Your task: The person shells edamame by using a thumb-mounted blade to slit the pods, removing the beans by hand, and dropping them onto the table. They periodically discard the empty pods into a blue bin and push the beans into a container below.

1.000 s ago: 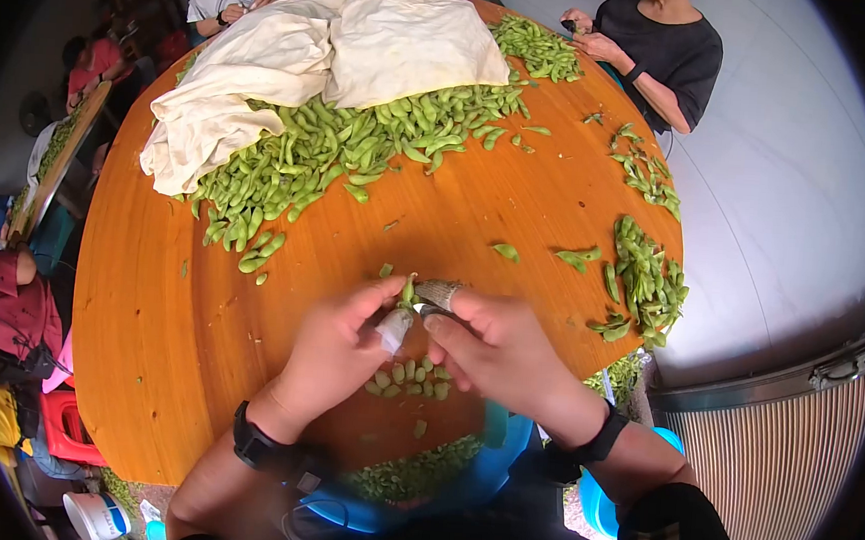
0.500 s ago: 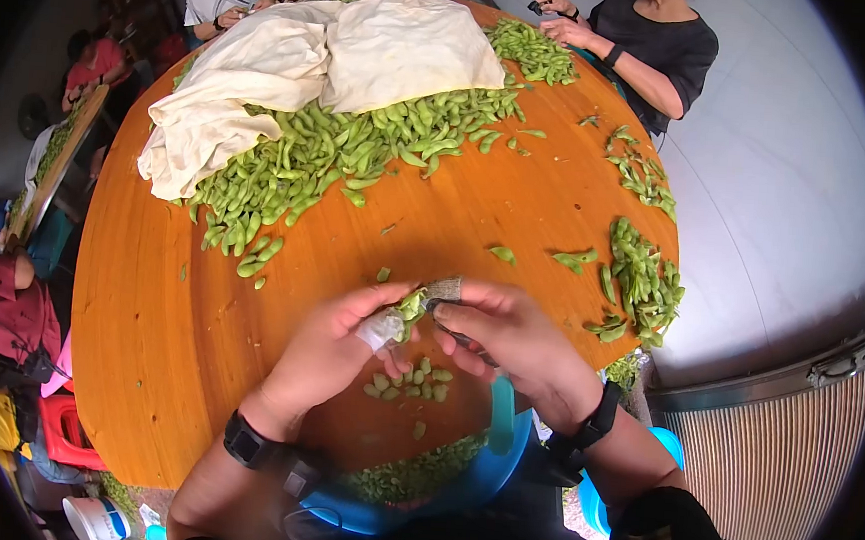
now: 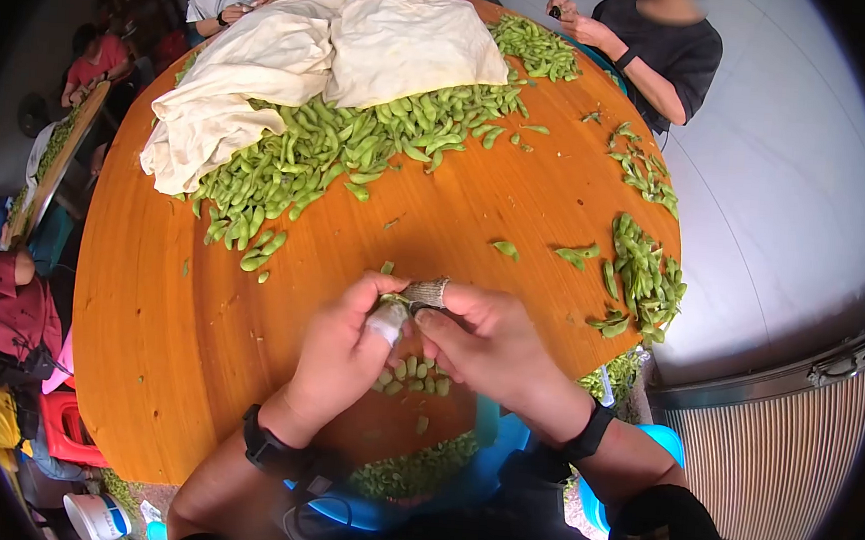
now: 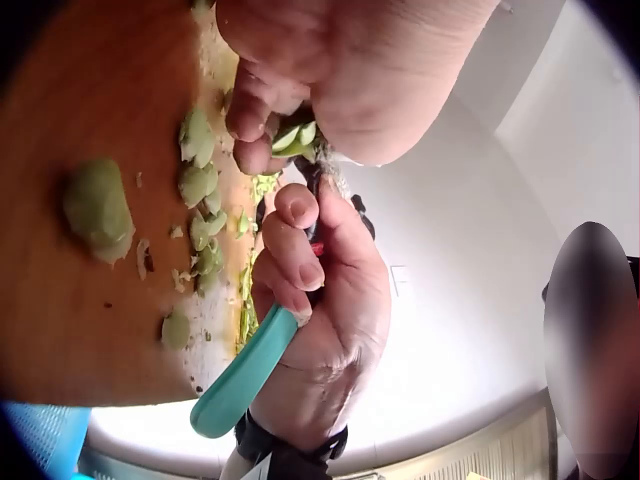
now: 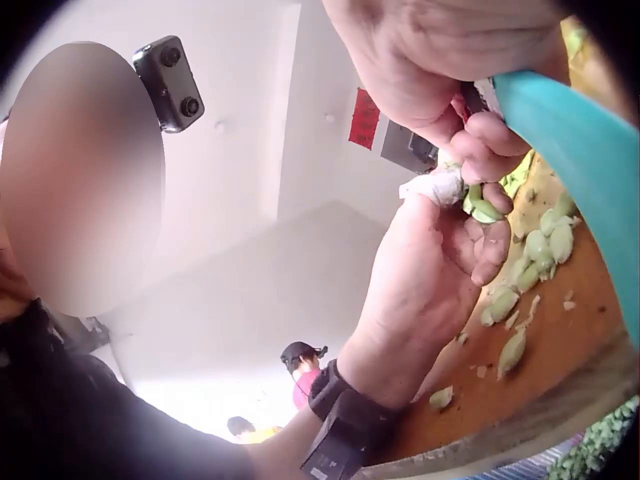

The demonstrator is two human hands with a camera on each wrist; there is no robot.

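Note:
My left hand (image 3: 338,352), its thumb wrapped in white, pinches a green bean pod (image 5: 482,208) over the near table edge. Pale beans show inside the split pod in the left wrist view. Facing it, my right hand (image 3: 507,348) grips a tool by its teal handle (image 4: 245,378), which sticks out below the curled fingers; its working end is hidden between the hands. A grey ribbed cover (image 3: 427,291) sits on the right forefinger, right at the pod. Several shelled beans (image 3: 415,375) lie on the wood beneath the hands.
Across the round table (image 3: 162,341), cream cloths (image 3: 418,48) partly cover a large heap of pods (image 3: 346,144). Split pods (image 3: 642,285) lie along the right edge. A blue basin (image 3: 513,441) of beans stands below the near edge. Other people sit around.
Both hands have shifted slightly and drawn closer around the pod, which is now more hidden between them. The teal handle has swung with the right hand. Across the table, a person's hands have moved.

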